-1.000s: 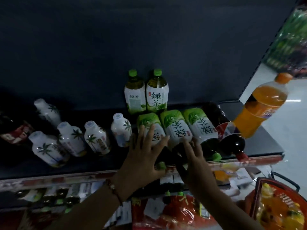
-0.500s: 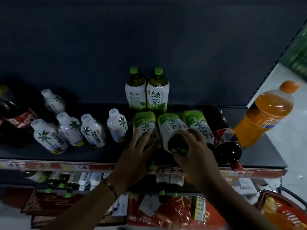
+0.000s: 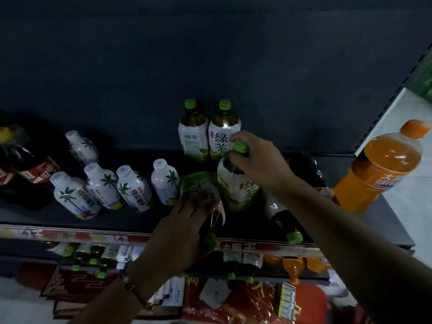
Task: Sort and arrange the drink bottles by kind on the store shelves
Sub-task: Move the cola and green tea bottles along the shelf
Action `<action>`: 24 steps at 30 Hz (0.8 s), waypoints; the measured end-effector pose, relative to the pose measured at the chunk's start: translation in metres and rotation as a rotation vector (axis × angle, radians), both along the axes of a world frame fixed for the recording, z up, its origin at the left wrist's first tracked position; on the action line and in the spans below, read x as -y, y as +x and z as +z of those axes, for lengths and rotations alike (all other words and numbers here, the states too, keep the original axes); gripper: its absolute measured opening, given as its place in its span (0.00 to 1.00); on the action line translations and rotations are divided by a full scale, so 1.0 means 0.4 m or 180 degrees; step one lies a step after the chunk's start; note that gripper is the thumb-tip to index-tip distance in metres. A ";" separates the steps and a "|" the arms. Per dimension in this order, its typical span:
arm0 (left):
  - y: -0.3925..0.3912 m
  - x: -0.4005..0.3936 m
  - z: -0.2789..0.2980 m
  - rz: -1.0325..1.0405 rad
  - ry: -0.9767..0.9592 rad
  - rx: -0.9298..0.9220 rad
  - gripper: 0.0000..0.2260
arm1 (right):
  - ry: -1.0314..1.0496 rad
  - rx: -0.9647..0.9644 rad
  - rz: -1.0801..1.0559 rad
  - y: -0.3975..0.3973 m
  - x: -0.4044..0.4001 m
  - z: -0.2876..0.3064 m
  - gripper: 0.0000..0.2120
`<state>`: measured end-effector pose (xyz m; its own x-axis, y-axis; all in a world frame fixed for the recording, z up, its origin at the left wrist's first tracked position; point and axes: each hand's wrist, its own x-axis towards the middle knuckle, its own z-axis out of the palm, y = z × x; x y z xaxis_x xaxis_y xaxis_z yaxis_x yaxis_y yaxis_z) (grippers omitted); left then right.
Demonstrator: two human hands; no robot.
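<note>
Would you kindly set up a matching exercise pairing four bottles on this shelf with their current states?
Things:
1. orange soda
2. tea bottle under the right hand
3. tea bottle under the left hand
4. two back tea bottles

States:
A. lying down, gripped near its neck
B. upright against the back panel
C. raised by its cap end
D. at the shelf's right end, untouched

Pairs: 1-D, 2-C, 3-A, 4-B

Two green-tea bottles [image 3: 209,133] stand upright at the shelf back. One green-tea bottle [image 3: 238,183] is tilted, cap raised; two more [image 3: 201,195] lie flat, caps forward. Five white coconut-drink bottles [image 3: 102,183] stand left.
</note>
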<state>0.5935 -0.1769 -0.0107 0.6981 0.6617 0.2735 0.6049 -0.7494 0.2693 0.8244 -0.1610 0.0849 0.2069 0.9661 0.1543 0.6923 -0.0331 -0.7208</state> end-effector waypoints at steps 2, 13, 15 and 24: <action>-0.002 -0.001 0.056 0.0084 -0.0175 -0.0036 0.34 | 0.0170 0.0063 -0.0016 -0.007 -0.010 -0.013 0.17; 0.036 -0.134 0.199 0.0592 -0.1604 0.0661 0.08 | 0.0545 0.0030 -0.0029 0.009 0.000 -0.063 0.19; 0.040 -0.152 0.190 0.0722 -0.1450 0.0769 0.08 | 0.0502 -0.0031 -0.0069 0.009 0.003 -0.065 0.19; 0.040 -0.128 0.160 0.0938 -0.0891 0.0925 0.25 | 0.0471 -0.0213 -0.0405 -0.013 0.000 -0.092 0.20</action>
